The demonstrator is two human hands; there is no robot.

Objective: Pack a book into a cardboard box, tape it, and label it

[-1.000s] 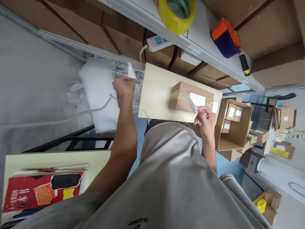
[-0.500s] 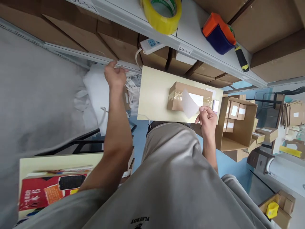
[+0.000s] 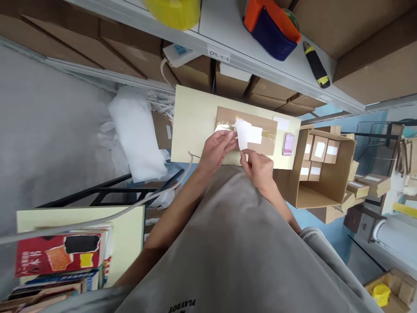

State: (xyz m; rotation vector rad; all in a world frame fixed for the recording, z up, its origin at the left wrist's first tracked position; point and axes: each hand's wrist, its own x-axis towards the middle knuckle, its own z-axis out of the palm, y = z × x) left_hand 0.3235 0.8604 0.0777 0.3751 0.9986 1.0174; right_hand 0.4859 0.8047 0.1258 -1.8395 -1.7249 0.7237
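My right hand [image 3: 259, 167] pinches the lower corner of a thin white paper slip [image 3: 242, 134], which stands up over a brown cardboard box [image 3: 224, 114]. At the slip's left edge is my left hand [image 3: 216, 150], its thumb and fingers drawn together; what lies between them, if anything, is hidden. The box has clear tape at both ends and a white label [image 3: 256, 135] on top, partly covered by the slip. It lies on a pale yellow board [image 3: 185, 126]. A phone-like item with a pixelated screen [image 3: 288, 144] lies to the right of the box.
A grey shelf above holds yellow tape [image 3: 174, 11], an orange-and-blue tape dispenser [image 3: 272, 30] and a cutter [image 3: 316, 65]. An open carton [image 3: 321, 200] with several small boxes stands right. White foam wrap [image 3: 138, 134], a cable [image 3: 159, 194] and books [image 3: 58, 254] are left.
My left hand has come from the far left to the slip over the box. My right hand has moved left with the slip. The camera view has shifted.
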